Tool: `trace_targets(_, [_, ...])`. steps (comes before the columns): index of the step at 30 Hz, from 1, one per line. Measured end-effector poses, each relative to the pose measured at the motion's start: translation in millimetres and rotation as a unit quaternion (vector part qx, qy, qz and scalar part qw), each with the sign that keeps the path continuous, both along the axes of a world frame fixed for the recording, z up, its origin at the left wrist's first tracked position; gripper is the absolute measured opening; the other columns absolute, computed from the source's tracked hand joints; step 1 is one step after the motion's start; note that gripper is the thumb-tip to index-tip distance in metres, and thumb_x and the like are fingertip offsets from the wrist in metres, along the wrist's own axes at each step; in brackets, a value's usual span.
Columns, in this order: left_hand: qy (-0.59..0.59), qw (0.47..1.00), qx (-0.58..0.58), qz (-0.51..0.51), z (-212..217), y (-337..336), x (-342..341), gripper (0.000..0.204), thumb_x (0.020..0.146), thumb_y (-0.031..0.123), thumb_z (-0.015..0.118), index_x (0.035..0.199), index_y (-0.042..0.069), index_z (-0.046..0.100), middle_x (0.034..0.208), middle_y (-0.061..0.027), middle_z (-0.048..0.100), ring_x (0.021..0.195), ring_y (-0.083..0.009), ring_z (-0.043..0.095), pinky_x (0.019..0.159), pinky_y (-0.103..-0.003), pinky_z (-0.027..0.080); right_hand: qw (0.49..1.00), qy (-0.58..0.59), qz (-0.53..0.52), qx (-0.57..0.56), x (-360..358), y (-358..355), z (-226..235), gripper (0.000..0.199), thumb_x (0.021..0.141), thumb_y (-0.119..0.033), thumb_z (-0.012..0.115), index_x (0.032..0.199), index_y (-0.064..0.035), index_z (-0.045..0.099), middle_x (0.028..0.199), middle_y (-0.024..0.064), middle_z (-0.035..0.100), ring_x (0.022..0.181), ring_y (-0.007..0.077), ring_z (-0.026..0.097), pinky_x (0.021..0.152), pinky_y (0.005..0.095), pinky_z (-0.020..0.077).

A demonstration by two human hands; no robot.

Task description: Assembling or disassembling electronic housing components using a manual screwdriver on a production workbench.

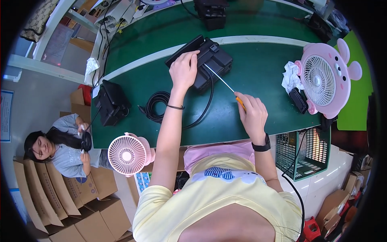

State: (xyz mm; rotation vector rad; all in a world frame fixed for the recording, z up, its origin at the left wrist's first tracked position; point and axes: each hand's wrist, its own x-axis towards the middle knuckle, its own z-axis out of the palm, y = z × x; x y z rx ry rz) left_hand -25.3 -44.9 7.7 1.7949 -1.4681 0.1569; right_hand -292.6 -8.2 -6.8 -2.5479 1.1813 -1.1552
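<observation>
A black plastic box (pixel 219 58) with a latch and a raised flap lies on the green table. My left hand (pixel 184 70) is closed over its left part, fingers bent against it and partly hidden. In my right hand (pixel 254 115) is a screwdriver (pixel 221 79) with an orange handle and a long thin shaft. The shaft points up and left, its tip at the near side of the box. From the box a black cable (pixel 210 97) curves toward me to a coil (pixel 155 107) left of my forearm.
Another black box (pixel 111 103) stands at the table's left end, and one more (pixel 210 14) at the back. A pink fan (pixel 320 78) sits right, beside crumpled white paper (pixel 291 76). A small pink fan (pixel 127 155) is at the front edge. A seated co-worker (pixel 66 151) holds a cable.
</observation>
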Motion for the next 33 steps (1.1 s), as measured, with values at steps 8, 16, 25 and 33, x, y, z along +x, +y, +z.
trace_targets(8, [-0.001, 1.000, 0.022, 0.007, 2, 2, 4, 0.030, 0.103, 0.032, 0.048, 0.112, 0.021, 0.075, 0.111, -0.0046, 0.073, 0.100, -0.0278, 0.070, 0.084, -0.037, 0.054, 0.976, -0.080, 0.047, 0.195, -3, -4, 3, 0.030, 0.087, -0.012, 0.073, 0.117, -0.0153, 0.069, 0.091, 0.0078, 0.072, 0.073, 0.0267, 0.069, 0.063, 0.0377, 0.0541])
trace_targets(16, [0.003, 0.998, 0.020, 0.054, 5, 1, -5, 0.024, 0.099, 0.024, 0.052, 0.104, 0.019, 0.076, 0.101, -0.0057, 0.074, 0.093, -0.0274, 0.071, 0.081, -0.040, 0.055, 0.994, -0.001, 0.023, 0.106, 3, 19, 33, 0.028, 0.089, -0.010, 0.070, 0.116, -0.0146, 0.069, 0.091, 0.0074, 0.072, 0.072, 0.0254, 0.069, 0.060, 0.0357, 0.0549])
trace_targets(25, [-0.007, 0.999, -0.006, 0.049, -2, 1, -2, 0.024, 0.099, 0.023, 0.053, 0.104, 0.018, 0.076, 0.100, -0.0062, 0.074, 0.092, -0.0274, 0.070, 0.081, -0.040, 0.054, 0.998, 0.004, 0.005, 0.063, 15, 32, 11, 0.029, 0.091, -0.011, 0.068, 0.120, -0.0120, 0.067, 0.094, 0.0073, 0.071, 0.072, 0.0246, 0.069, 0.058, 0.0346, 0.0550])
trace_targets(33, [0.005, 0.999, -0.009, 0.039, -3, 3, -1, 0.025, 0.099, 0.023, 0.053, 0.105, 0.017, 0.076, 0.101, -0.0062, 0.074, 0.094, -0.0275, 0.070, 0.084, -0.040, 0.053, 0.996, 0.070, -0.039, -0.030, 16, 31, 18, 0.037, 0.081, -0.006, 0.072, 0.116, -0.0145, 0.071, 0.100, 0.0008, 0.069, 0.072, 0.0159, 0.063, 0.059, 0.0289, 0.0519])
